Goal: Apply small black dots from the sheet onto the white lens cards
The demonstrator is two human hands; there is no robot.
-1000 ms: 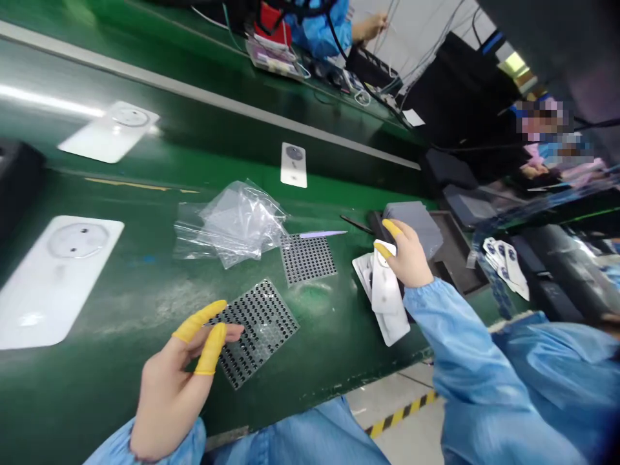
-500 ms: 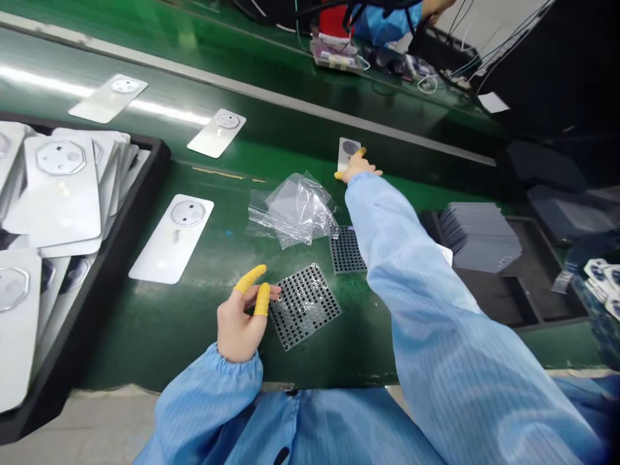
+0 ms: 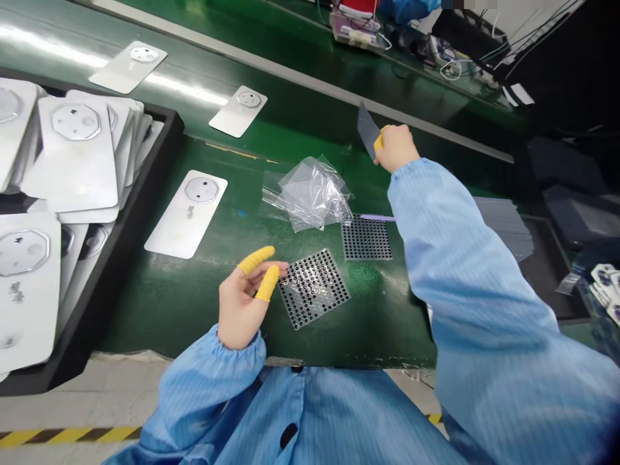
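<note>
My right hand (image 3: pixel 400 148), reaching out over the green bench, pinches a phone back cover (image 3: pixel 367 129) by its edge. The cover is tilted up, its dark grey side showing. Yellow finger cots sit on my left hand (image 3: pixel 242 307), which is open with thumb and forefinger apart. Its other fingertips meet the corner of a clear sheet of black dots (image 3: pixel 314 289) lying flat. Beyond that sheet is a second dotted sheet (image 3: pixel 367 239), with thin purple tweezers or a similar slim tool (image 3: pixel 376 218) along its top edge. Crumpled clear plastic film (image 3: pixel 312 194) lies beside it.
A black tray (image 3: pixel 159 139) on the left holds several white phone covers (image 3: pixel 80 155). Single white covers lie on the bench (image 3: pixel 186 216) and farther back (image 3: pixel 238 111) (image 3: pixel 128 66). On the right, a stack of grey covers (image 3: pixel 506 226) is partly behind my sleeve.
My right hand has lifted the cover from the bench and tilted it, so its grey side now shows. My left hand stays by the dotted sheet. The whole view has shifted slightly.
</note>
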